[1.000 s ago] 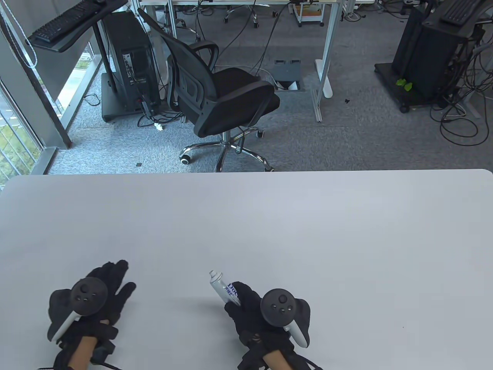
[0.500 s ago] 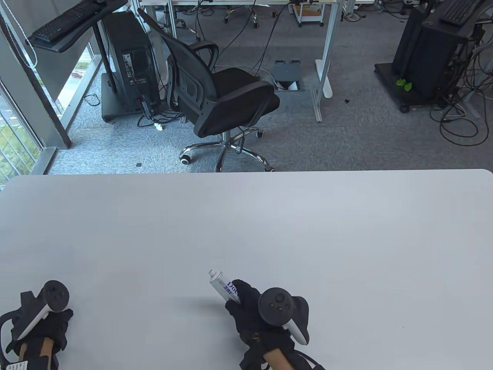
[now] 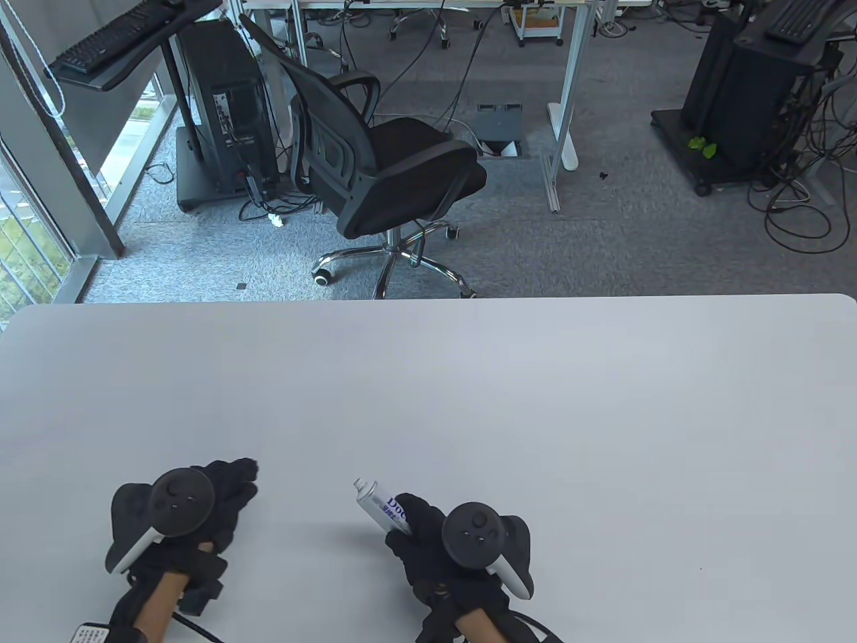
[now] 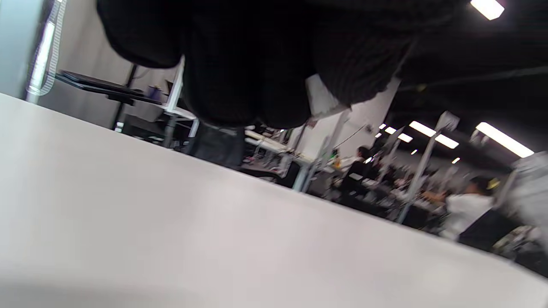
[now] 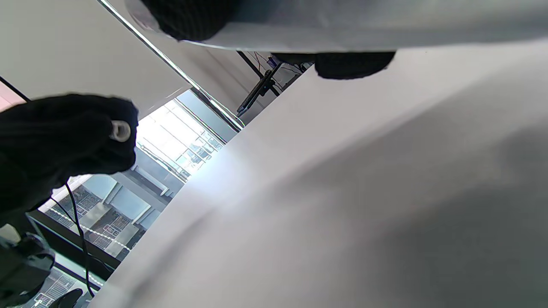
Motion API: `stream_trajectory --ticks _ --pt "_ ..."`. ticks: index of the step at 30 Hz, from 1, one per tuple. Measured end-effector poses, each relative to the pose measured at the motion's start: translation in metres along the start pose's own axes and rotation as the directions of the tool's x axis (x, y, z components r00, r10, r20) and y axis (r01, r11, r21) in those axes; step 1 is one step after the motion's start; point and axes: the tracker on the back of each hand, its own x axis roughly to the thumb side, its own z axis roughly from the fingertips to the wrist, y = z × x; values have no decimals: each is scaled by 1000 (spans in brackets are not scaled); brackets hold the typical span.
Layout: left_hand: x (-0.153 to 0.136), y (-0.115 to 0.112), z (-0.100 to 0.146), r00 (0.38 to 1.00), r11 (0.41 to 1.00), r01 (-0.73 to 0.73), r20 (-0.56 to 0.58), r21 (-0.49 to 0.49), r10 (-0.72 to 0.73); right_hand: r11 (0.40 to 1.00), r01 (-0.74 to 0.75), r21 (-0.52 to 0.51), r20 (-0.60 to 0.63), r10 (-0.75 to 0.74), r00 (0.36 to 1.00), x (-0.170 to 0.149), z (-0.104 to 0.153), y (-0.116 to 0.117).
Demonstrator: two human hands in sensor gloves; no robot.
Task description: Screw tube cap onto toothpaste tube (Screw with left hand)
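Grey carpet, a black office chair (image 3: 395, 167) and cabled desks are seen beyond the far edge of the white surface (image 3: 469, 388); nothing lies on the surface between the two hands. The toothpaste tube (image 3: 379, 504) is held in the right hand (image 3: 455, 549) near the bottom edge of the table view, tilted, its open threaded nozzle pointed up-left toward the left hand (image 3: 194, 516). The tube is white with blue lettering; only the neck end is exposed, the rest is covered by the right fingers (image 3: 415, 512), which are wrapped around the body. The left hand is seen well apart from the nozzle, fingers curled together toward the tube. The tube cap (image 5: 120, 131) is not visible in the table view, being hidden by the left glove; in the right wrist view a small pale ring-shaped piece is shown pinched at the left fingertips (image 5: 85, 124), open end facing the camera. Whether this is the cap is not fully certain, but it matches in shape. The left wrist view is mostly blocked by dark glove fabric at the top; only bare surface and a blurred room with people and ceiling lights are shown below, so the pinch cannot be checked there. In the right wrist view the tube body is seen as a pale band along the top edge, with right fingertips above and below it.
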Motion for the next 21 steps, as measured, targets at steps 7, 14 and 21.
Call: stream_trajectory --ticks 7,14,21 --pt "5 -56 8 835 834 -550 12 34 550 997 -37 72 -8 37 999 2 1 5" --pt "9 -57 16 824 824 -567 9 -8 567 987 -51 150 34 47 998 13 1 13" --pt "11 -58 15 809 808 -586 6 -69 587 983 -59 175 51 51 997 18 4 16"
